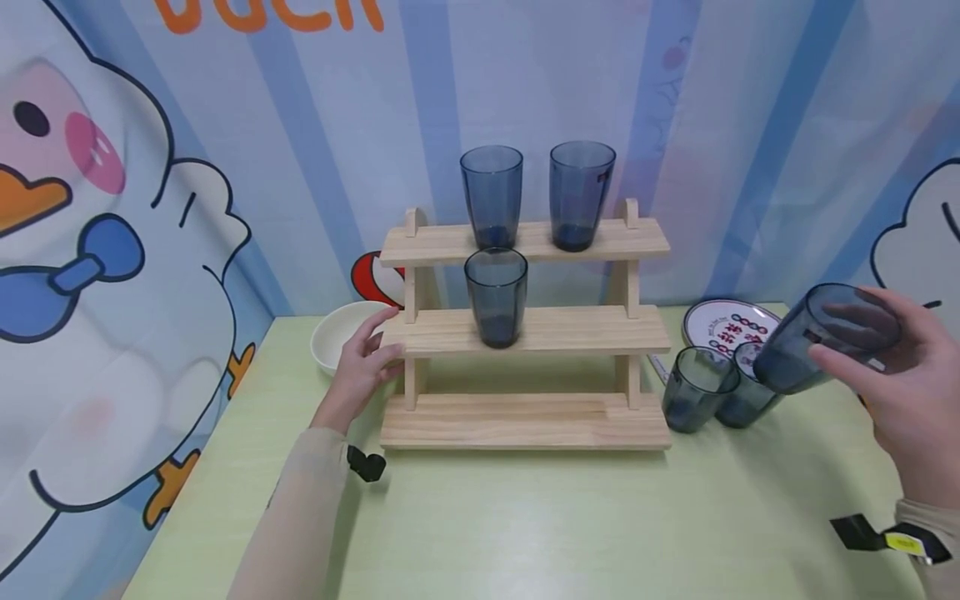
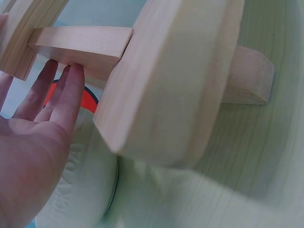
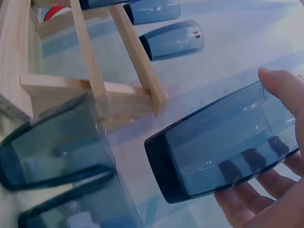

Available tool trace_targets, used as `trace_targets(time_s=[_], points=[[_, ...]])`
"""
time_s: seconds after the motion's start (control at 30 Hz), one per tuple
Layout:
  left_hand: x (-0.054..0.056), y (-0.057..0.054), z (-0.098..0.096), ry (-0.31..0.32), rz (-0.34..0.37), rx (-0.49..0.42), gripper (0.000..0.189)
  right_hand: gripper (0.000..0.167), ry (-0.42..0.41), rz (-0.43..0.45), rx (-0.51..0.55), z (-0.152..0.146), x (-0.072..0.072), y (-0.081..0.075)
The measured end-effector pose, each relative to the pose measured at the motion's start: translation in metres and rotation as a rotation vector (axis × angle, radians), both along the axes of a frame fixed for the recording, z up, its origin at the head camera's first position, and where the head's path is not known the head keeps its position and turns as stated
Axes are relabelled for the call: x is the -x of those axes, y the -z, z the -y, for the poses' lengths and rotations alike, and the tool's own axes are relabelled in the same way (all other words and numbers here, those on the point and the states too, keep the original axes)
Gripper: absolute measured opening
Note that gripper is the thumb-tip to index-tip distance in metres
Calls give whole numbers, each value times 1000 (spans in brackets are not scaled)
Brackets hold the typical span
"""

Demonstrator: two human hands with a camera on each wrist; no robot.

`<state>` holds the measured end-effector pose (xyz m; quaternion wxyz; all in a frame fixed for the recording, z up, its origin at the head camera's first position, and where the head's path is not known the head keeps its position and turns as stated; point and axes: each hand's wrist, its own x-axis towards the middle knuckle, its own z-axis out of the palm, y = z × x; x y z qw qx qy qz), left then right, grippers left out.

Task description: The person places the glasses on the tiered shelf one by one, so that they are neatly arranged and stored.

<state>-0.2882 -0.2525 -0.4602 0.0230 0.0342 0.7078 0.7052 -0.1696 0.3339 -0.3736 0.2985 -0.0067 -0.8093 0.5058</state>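
Note:
My right hand (image 1: 918, 375) grips a blue-tinted drinking glass (image 1: 821, 342), thumb on one side and fingers around the other. Tilted, the glass has its base toward the rack, and no other thing shows in it. Its dark base (image 3: 164, 166) shows in the right wrist view. At the left end of a three-tier wooden rack (image 1: 525, 425), my left hand (image 1: 360, 367) holds the middle board's end between thumb and fingers. Its fingertips (image 2: 76, 73) touch the wood near an upright. Two glasses stand on the top tier, and one glass (image 1: 497, 300) stands left of center on the middle tier.
Two more glasses, one in front (image 1: 697, 392), stand on the table right of the rack, below the held glass. Behind them is a white plate (image 1: 705, 321) with red and dark print. A white bowl (image 1: 327, 337) sits behind my left hand. A cartoon-print cloth (image 1: 345, 125) hangs behind the table.

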Motion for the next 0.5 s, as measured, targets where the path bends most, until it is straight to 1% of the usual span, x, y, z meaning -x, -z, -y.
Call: trace_targets(time_s=[0.07,0.23,0.3,0.43,0.5], points=[[0,1,0,-3,3,4,66,76,-49,-10,20,7,3,-4],[0,1,0,-6,5,2,66,76,-228,-50,113,24,13,-12],[0,1,0,-7,5,0,67,77,-266,-42,131,33,17,-15],[1,1,0,-10,4,7,67,77,-364,-17,210,48,24,-21],[1,1,0,-11,6,7,68,76,-386,1,208,55,26,-24]])
